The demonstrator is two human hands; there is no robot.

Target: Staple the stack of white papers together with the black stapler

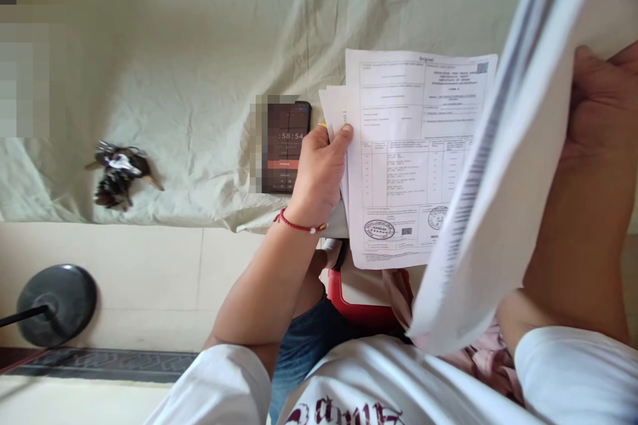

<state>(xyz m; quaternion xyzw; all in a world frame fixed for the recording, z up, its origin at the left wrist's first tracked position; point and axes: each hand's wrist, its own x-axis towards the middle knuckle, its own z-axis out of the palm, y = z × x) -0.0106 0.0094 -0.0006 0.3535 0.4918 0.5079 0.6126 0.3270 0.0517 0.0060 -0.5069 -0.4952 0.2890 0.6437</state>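
My left hand (323,169) pinches the left edge of several printed sheets, thumb on top. The uppermost sheet, a printed form (399,166) headed "Original", has a table, oval and round stamps and a small dark code square. At the right, my right hand (598,103) grips a bundle of papers (508,199) raised and tilted on edge, blurred at its top. That bundle covers the form's lower right side. My right fingers are partly hidden behind it. A phone (289,146) showing a running timer lies on the cloth just left of my left hand.
A pale green cloth (199,46) with wrinkles covers the table. A bunch of keys (122,169) lies on it at the left. Below the table edge are a red-edged stool (339,292) and a round black base (57,305) on the tiled floor.
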